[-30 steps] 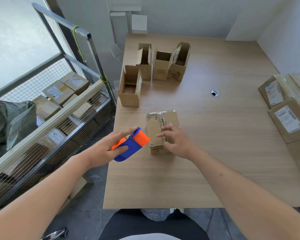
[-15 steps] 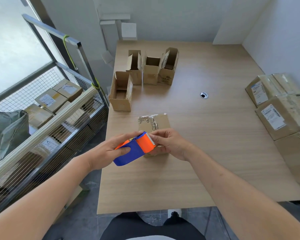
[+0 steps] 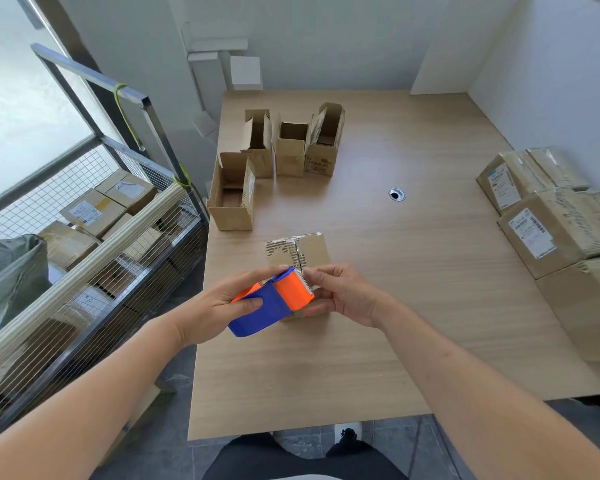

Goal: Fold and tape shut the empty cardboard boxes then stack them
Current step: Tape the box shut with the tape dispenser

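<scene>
A small cardboard box [image 3: 300,252] with its flaps folded down sits on the wooden table [image 3: 413,306] just beyond my hands. My left hand [image 3: 219,306] grips a blue and orange tape dispenser [image 3: 274,301] above the box's near end. My right hand [image 3: 343,294] is at the dispenser's toothed edge, fingertips pinching there; I cannot make out the tape itself. Several open empty boxes stand further back: one nearer on the left [image 3: 231,192] and three in a row [image 3: 291,147].
Taped parcels with labels [image 3: 548,230] are piled along the table's right edge. A metal wire cart [image 3: 94,244] holding more parcels stands left of the table. A cable hole [image 3: 396,194] sits mid-table. White walls close the far and right sides.
My left hand brought the dispenser right, over the box's near end. My right hand left the box top and now pinches at the dispenser's cutter edge.
</scene>
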